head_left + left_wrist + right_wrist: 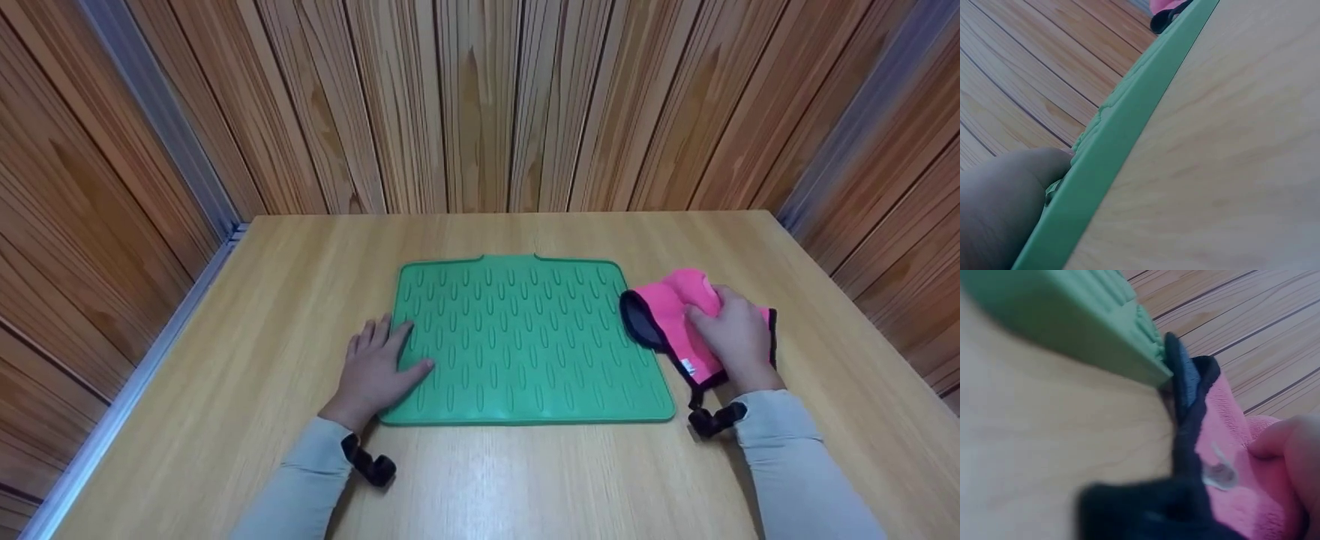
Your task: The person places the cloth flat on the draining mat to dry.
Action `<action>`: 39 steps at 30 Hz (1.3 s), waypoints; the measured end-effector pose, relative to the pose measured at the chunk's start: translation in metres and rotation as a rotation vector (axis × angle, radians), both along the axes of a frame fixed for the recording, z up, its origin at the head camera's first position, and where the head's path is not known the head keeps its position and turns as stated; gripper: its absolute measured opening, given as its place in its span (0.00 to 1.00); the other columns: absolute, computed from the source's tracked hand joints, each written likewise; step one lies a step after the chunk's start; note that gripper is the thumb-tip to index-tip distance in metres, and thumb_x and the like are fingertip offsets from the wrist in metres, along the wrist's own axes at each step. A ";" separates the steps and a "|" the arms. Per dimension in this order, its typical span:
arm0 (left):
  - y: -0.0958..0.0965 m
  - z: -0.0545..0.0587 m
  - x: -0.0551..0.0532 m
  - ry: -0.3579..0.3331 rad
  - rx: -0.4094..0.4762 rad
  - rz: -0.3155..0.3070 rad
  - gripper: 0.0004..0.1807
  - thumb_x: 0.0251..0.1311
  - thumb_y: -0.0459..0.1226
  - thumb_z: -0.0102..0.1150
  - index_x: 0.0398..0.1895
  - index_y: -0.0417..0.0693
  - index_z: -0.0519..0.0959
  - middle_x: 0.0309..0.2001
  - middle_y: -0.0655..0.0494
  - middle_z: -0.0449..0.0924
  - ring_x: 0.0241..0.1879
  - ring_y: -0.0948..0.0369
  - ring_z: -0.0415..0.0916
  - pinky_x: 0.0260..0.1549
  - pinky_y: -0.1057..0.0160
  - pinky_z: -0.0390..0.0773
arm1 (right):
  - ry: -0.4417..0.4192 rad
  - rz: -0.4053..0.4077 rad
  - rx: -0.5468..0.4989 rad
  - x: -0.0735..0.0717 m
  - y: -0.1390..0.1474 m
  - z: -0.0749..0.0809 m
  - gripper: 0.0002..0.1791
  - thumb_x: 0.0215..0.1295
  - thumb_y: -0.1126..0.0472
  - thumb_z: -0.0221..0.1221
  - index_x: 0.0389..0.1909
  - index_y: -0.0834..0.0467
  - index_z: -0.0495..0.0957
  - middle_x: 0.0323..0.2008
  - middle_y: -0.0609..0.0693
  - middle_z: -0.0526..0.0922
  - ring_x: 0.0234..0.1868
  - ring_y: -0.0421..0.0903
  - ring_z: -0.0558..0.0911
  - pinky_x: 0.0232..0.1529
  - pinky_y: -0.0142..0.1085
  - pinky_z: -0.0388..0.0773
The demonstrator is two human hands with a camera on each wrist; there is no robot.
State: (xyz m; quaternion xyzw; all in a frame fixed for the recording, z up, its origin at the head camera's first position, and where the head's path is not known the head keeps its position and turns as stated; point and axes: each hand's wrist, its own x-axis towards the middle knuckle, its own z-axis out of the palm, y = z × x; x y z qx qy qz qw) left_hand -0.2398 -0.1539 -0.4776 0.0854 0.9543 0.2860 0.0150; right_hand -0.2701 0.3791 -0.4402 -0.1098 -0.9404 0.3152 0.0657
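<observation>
A green ribbed rubber mat [525, 337] lies flat in the middle of the wooden table [247, 352]. My left hand [379, 367] rests flat on the mat's left edge with fingers straight; the left wrist view shows the mat rim [1112, 152] beside my hand [1005, 208]. To the right of the mat a pink cloth with black trim [667, 307] is bunched up. My right hand [731, 334] lies on top of it with fingers curled into the fabric. The right wrist view shows the pink cloth [1241, 455], its black edge [1185, 382] and the mat corner [1100, 332].
Wooden slat walls [480, 105] close in the table on three sides. A metal strip [127, 382] runs along the left edge. Small black camera mounts sit at both wrists, the left [369, 465] and the right [716, 418].
</observation>
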 end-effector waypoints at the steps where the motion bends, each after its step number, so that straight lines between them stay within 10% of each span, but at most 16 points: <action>1: 0.000 0.000 0.000 0.002 0.000 0.000 0.47 0.77 0.60 0.61 0.89 0.45 0.65 0.92 0.31 0.49 0.92 0.30 0.41 0.90 0.27 0.42 | 0.004 -0.006 0.000 0.000 0.000 0.002 0.40 0.84 0.49 0.59 0.83 0.71 0.64 0.69 0.76 0.79 0.58 0.67 0.80 0.59 0.55 0.81; 19: 0.001 -0.002 -0.002 -0.017 -0.010 0.011 0.47 0.77 0.60 0.61 0.90 0.46 0.64 0.93 0.33 0.47 0.93 0.31 0.39 0.90 0.28 0.40 | -0.014 -0.062 -0.138 0.006 -0.009 0.041 0.43 0.85 0.44 0.59 0.89 0.62 0.60 0.79 0.73 0.74 0.69 0.67 0.77 0.71 0.59 0.78; 39: 0.000 -0.002 -0.002 0.026 0.003 0.001 0.45 0.76 0.58 0.63 0.87 0.43 0.67 0.91 0.29 0.52 0.91 0.29 0.43 0.89 0.25 0.43 | 0.121 -0.033 -0.031 0.018 -0.028 0.060 0.39 0.83 0.42 0.62 0.83 0.63 0.71 0.68 0.71 0.85 0.55 0.62 0.86 0.48 0.34 0.77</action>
